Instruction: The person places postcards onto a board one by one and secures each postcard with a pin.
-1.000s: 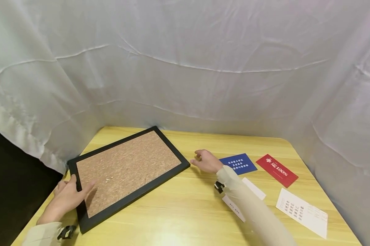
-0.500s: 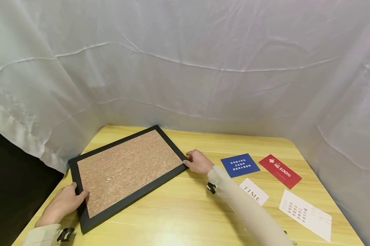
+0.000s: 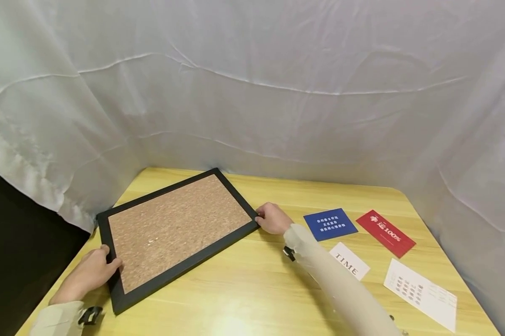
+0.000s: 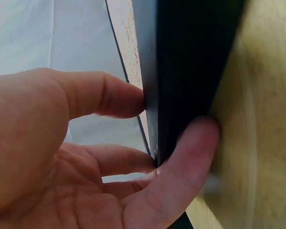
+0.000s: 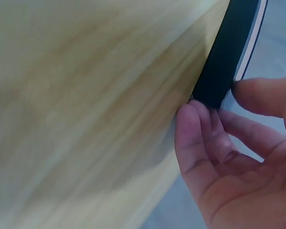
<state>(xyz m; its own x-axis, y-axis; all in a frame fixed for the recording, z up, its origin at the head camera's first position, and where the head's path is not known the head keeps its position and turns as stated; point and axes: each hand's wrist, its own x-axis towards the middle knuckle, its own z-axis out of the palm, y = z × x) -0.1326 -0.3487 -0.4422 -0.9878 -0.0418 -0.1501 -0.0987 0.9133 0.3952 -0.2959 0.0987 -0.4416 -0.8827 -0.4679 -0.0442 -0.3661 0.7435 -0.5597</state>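
Only "TIME" reads, on white card (image 3: 349,261).

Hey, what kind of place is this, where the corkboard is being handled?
Probably a makeshift recording booth: white cloth backdrop hung around a wooden table, with a framed corkboard and printed cards laid out.

the small print on the white paper sheet (image 3: 420,294) well right of the right grip (image 3: 270,218) is too small to read, as are the lines on the blue square card (image 3: 330,224). both wrist views cut off the black-framed cork board (image 4: 190,71) and blur the yellow wooden counter (image 5: 85,119).
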